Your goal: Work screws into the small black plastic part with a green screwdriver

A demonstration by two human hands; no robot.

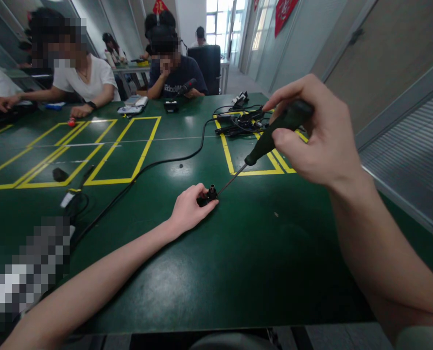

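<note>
Near the middle of the green table (238, 272), my left hand (189, 208) pinches a small black part (212, 192) between thumb and fingers. The part rests at the tabletop, with a short round tube pointing up; its exact kind cannot be made out. My right hand (316, 131), raised to the right, is closed around the dark green handle of a screwdriver (265, 143). Its thin shaft slants down to the left, and the tip meets or nearly meets the side of the black part. Contact at the tip is too small to tell.
A black cable (158, 161) runs across the table to a heap of black parts (241, 121) at the back right. Yellow tape outlines (110, 182) mark the surface. A dark lump (60, 175) lies at left. Two people (176, 73) (85, 73) sit opposite.
</note>
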